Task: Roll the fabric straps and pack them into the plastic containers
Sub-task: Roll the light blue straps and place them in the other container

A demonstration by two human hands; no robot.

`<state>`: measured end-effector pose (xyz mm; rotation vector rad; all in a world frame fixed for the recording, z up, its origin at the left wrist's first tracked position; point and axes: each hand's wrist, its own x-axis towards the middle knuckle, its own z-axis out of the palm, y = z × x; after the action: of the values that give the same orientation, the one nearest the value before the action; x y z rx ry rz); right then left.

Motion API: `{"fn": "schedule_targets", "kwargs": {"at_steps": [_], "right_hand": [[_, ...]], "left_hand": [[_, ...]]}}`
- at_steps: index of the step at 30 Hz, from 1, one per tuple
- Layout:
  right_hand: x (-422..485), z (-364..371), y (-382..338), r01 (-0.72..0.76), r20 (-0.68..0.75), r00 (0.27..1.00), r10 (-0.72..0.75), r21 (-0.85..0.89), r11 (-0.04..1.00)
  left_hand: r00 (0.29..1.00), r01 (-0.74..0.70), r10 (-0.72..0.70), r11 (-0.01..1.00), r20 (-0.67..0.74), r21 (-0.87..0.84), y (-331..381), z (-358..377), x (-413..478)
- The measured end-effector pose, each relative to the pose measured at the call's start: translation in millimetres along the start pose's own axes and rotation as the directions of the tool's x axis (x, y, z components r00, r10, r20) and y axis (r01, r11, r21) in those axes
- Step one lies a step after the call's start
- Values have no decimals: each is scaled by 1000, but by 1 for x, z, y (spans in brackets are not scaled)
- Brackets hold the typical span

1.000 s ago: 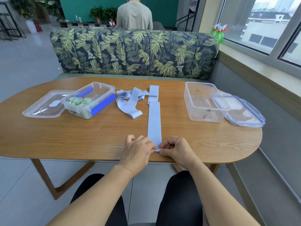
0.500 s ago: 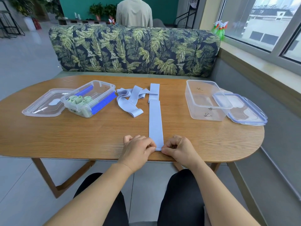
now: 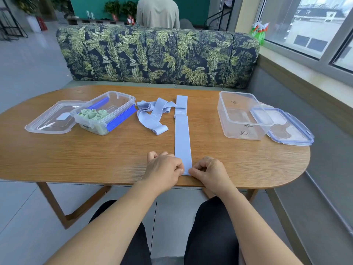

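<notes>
My left hand and right hand both have their fingers curled, each pinching a corner of the near end of a pale blue strap. The strap is a flat, smooth, matte woven band lying straight on the table, running away from me from the near edge toward the middle. The table is an oval of wood-grain board with rounded ends.

A shorter piece of the same blue band lies at the long strap's far end. To its left is a loose tangle of blue straps, looped and overlapping; I cannot tell how many are in it.

There are two clear, rounded-corner plastic boxes. The left container has two blue clip bars along its long sides and holds pale green rolls, tight spiral coils; I count at least three. Its clear lid lies just beside it on the left. The right container has only small dark marks on its walls, and a blue-rimmed lid leans against its right side. That makes two lids.
</notes>
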<state>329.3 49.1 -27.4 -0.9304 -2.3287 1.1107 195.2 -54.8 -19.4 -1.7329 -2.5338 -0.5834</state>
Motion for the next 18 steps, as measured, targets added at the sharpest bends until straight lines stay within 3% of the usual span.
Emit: {"fn": "schedule_targets", "kwargs": {"at_steps": [7,14,18], "right_hand": [[5,-1,-4,-59,0,998,59,-48,997],[12,-3,-4,-68,51,996,75,-129,989],[6,-6,-6,-65,42,997,65,5,998]], "left_hand": [[1000,10,-11,999,-26,-30,-4,-1,-1],[959,-223,240,967,-149,120,-11,6,-10],[961,-226,232,973,-150,56,-14,7,-7]]}}
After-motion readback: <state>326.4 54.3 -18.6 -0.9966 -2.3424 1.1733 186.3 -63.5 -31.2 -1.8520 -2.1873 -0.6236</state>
